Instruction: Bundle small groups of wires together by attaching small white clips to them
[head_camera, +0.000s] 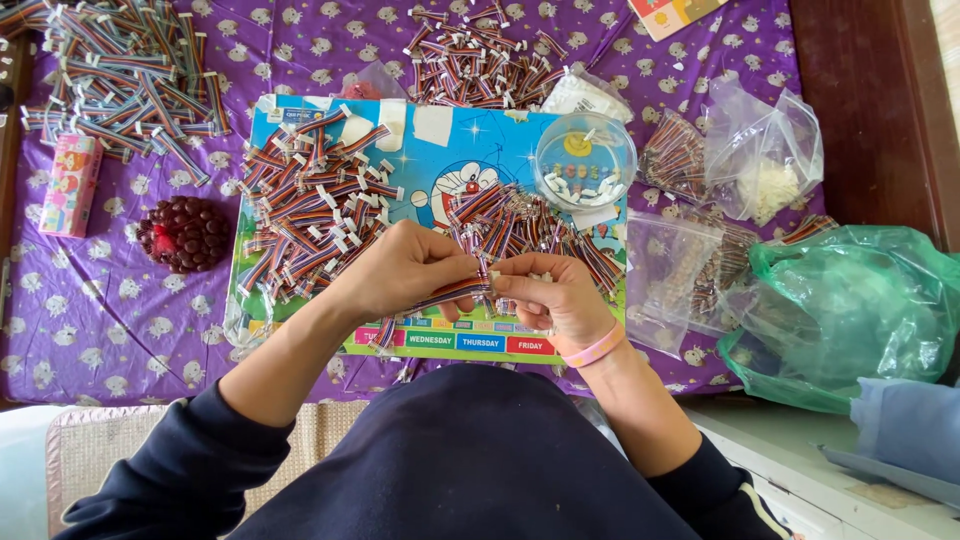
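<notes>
Rainbow ribbon cable (440, 296) is pinched between both hands over the blue cartoon board (440, 160), with a pile of cables with white plugs (310, 210) just left of the left hand (400, 270). The left hand is closed around its striped middle. The right hand (545, 300) nips the end by the tiny plug, below the round clear tub (585, 160); it looks light, soft and bendy, so the stiff end seems best to hold.

- You have a green plastic bag (850, 300) at the right.
- You see a dark red beaded pouch (184, 233) on the purple cloth (90, 310).
- A pink box (70, 184) lies beside it.
</notes>
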